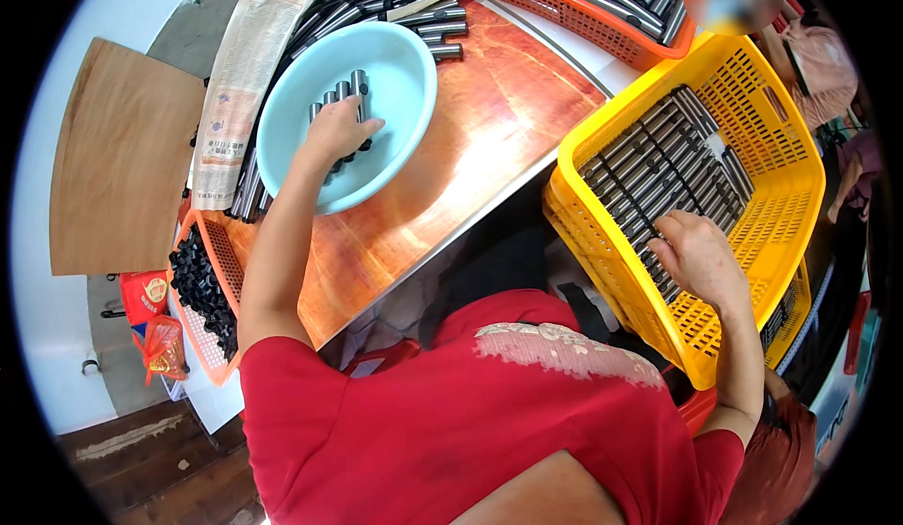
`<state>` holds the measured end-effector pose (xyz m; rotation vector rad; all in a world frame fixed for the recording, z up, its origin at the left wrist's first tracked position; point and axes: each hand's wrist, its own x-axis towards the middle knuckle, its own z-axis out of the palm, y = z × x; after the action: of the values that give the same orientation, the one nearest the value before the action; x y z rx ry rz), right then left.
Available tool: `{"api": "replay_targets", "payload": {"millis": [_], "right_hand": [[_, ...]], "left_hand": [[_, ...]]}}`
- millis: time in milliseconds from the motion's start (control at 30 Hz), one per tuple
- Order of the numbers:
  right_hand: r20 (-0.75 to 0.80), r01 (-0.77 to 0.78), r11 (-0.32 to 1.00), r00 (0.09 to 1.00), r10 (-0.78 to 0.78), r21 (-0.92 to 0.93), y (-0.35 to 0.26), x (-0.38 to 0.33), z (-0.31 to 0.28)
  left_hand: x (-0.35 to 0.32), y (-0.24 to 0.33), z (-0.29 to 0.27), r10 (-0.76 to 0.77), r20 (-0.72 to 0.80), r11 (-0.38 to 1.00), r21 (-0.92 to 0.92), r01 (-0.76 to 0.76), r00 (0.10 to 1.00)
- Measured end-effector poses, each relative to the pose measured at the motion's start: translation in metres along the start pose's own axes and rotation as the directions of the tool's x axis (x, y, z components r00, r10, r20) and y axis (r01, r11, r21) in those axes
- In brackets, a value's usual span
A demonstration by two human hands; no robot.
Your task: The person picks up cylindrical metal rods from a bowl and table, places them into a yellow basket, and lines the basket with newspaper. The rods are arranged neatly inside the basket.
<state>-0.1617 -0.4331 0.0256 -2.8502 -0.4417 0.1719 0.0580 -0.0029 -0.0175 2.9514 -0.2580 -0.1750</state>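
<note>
My left hand (339,132) reaches into a light blue basin (414,139) on the table. It grips a row of short metal tubes (358,83), with the thumb along their right side and the fingers partly hidden. To the right, my right hand (701,257) is inside a yellow plastic crate (800,167), just over the neat rows of metal tubes (649,163) with dark ends. Its fingers are curved, thumb and fingertips apart, and I see nothing between them.
More metal tubes (442,31) lie behind the basin, beside a newspaper sheet (245,83). An orange basket (574,7) of tubes stands at the back. Black small parts (199,285) fill another basket at left. A person (818,64) is at the far right.
</note>
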Motion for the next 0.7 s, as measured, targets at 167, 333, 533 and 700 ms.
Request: {"api": "replay_targets", "payload": {"millis": [167, 333, 533, 700], "right_hand": [[-0.035, 0.013, 0.999, 0.999, -0.012, 0.047, -0.008, 0.0, -0.009], [-0.075, 0.037, 0.998, 0.997, -0.033, 0.051, -0.007, 0.001, -0.012], [-0.386, 0.134, 0.981, 0.92, -0.071, 0.138, -0.021, 0.015, -0.014], [-0.618, 0.38, 0.906, 0.762, -0.191, 0.188, -0.033, 0.026, -0.008]], "left_hand": [[0.015, 0.0, 0.019, -0.109, 0.032, 0.992, 0.071, 0.106, 0.994], [-0.01, -0.008, -0.009, -0.277, 0.243, 0.52, -0.776, 0.358, 0.93], [-0.108, 0.04, -0.046, 0.124, 0.084, 0.136, -0.988, 0.067, 0.989], [-0.154, 0.113, -0.005, 0.427, 0.27, -0.041, -0.947, 0.317, 0.863]]}}
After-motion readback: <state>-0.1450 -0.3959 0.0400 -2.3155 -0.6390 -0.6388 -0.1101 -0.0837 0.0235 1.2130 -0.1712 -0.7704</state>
